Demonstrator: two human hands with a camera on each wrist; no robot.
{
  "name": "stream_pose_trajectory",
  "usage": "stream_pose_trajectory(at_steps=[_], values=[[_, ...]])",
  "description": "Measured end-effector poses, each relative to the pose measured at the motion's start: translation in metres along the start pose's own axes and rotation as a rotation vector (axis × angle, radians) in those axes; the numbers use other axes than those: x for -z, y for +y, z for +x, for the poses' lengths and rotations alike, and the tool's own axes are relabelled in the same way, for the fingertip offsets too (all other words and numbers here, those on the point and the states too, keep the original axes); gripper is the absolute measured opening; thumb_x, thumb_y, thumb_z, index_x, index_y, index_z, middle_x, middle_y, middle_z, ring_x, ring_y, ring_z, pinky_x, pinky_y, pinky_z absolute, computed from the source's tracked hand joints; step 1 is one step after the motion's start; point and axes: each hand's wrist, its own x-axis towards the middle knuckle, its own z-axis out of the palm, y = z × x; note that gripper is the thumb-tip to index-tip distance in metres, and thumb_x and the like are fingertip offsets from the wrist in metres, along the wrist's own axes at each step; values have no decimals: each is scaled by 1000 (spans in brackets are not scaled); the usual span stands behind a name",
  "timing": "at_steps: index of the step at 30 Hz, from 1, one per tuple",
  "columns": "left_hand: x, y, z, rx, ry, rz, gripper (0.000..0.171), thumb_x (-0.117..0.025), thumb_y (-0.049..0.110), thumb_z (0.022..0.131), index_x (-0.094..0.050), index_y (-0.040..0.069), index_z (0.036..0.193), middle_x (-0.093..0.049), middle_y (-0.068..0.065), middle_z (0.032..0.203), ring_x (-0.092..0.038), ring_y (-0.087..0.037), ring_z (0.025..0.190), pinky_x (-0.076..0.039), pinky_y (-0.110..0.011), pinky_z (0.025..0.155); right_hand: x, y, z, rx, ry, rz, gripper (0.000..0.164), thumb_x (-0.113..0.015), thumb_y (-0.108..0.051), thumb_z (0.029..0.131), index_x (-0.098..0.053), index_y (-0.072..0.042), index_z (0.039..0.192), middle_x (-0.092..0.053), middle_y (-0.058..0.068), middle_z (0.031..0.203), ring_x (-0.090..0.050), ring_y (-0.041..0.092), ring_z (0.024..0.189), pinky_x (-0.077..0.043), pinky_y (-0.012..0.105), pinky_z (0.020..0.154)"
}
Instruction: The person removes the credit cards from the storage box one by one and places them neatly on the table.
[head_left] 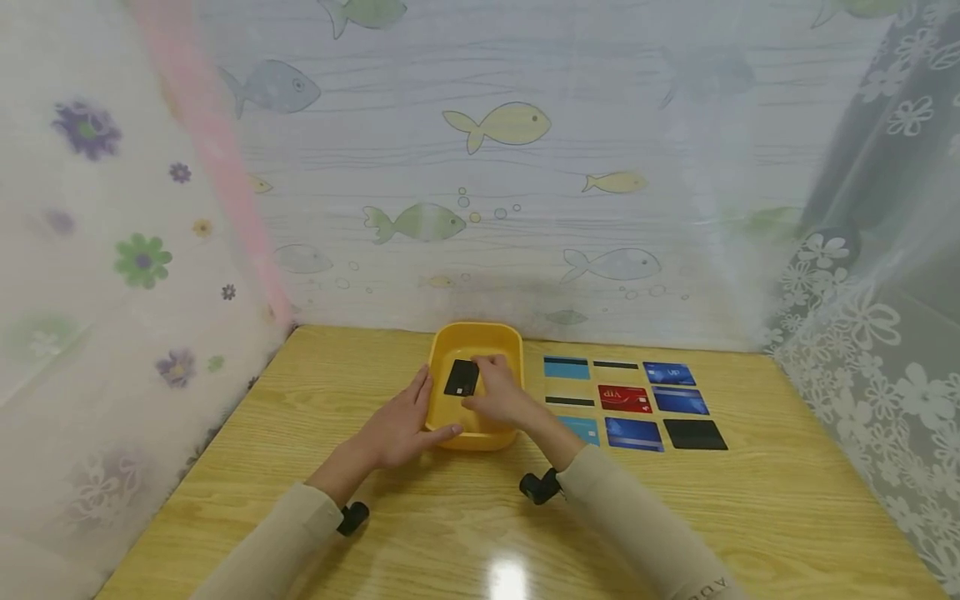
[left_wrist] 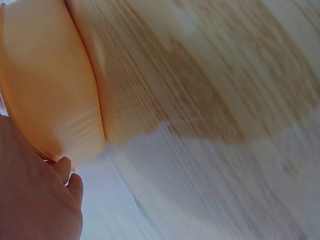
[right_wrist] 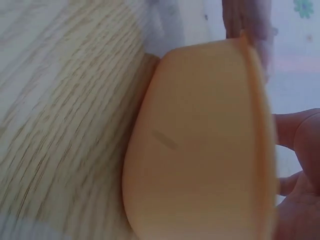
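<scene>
A black card (head_left: 461, 377) with a small light chip mark lies within the yellow plastic tray (head_left: 480, 332). My right hand (head_left: 497, 392) reaches over the tray with curled fingers. Its fingertips are at the card's top right corner, its thumb by the lower edge, so it holds the card by its edges. At the tray's front left corner is my left hand (head_left: 401, 421), fingers straight along the left wall and thumb laid toward the front rim. In the right wrist view, the tray wall (right_wrist: 195, 140) hides the card.
To the right of the tray, several cards lie in rows on the wooden table (head_left: 450, 533), among them a red VIP card (head_left: 625, 398), a blue card (head_left: 634, 434) and a dark card (head_left: 695, 434). A fish-print curtain (head_left: 495, 275) hangs behind the table.
</scene>
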Motion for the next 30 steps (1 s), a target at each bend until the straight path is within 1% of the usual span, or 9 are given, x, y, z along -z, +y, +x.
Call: stream_pose_trajectory(at_steps=[4,10,12,15,18,22,26,30], values=[[-1,1,1,-1,7,5,116,-37,85,91,-11,-4,162,2,-16,171,-18,-36,155,-27,-51,122,-8,3,8,-48,-7,5,82,-75,-16,94,-28,2,159,-25,28,159,-33,46,145,-37,58,114],[-2,1,1,-8,2,13,116,-37,84,92,-11,-5,162,2,-16,171,-18,-36,155,-27,-51,122,-19,12,20,-132,-14,-9,96,-79,-26,91,-20,-3,163,-17,25,166,-21,51,149,-30,64,116],[-1,1,0,0,-2,17,116,-37,84,92,-11,-4,162,2,-16,171,-18,-36,155,-27,-51,122,-22,16,25,-161,-16,-11,99,-81,-29,89,-19,-4,163,-16,24,166,-18,51,150,-27,64,117],[0,2,-2,4,-2,14,115,-38,83,92,-11,-5,161,2,-16,171,-18,-36,155,-27,-51,122,-25,19,31,-206,-22,-29,103,-83,-33,87,-20,-7,164,-17,22,167,-17,47,152,-26,63,119],[-1,2,-3,5,-3,15,115,-38,83,92,-11,-4,162,1,-16,171,-18,-36,155,-27,-50,122,-27,22,36,-232,-26,-55,104,-84,-34,85,-22,-8,164,-21,19,167,-20,43,151,-26,61,119],[-1,3,-4,5,-6,10,115,-37,84,92,-10,-4,162,1,-15,171,-19,-36,155,-27,-50,122,-28,24,41,-229,-25,-111,101,-85,-35,84,-27,-9,163,-28,17,165,-26,42,148,-29,61,117],[-1,2,-3,3,-1,2,115,-38,84,92,-10,-4,162,2,-16,171,-19,-36,155,-27,-50,122,-29,24,43,-194,-27,-166,91,-83,-34,85,-37,-9,159,-33,15,162,-30,41,144,-32,60,114],[0,1,-2,3,2,7,115,-36,85,92,-10,-3,162,2,-15,171,-16,-34,156,-25,-49,123,-28,23,44,-186,-27,-150,79,-83,-31,86,-48,-9,153,-37,16,157,-34,39,139,-36,56,111]])
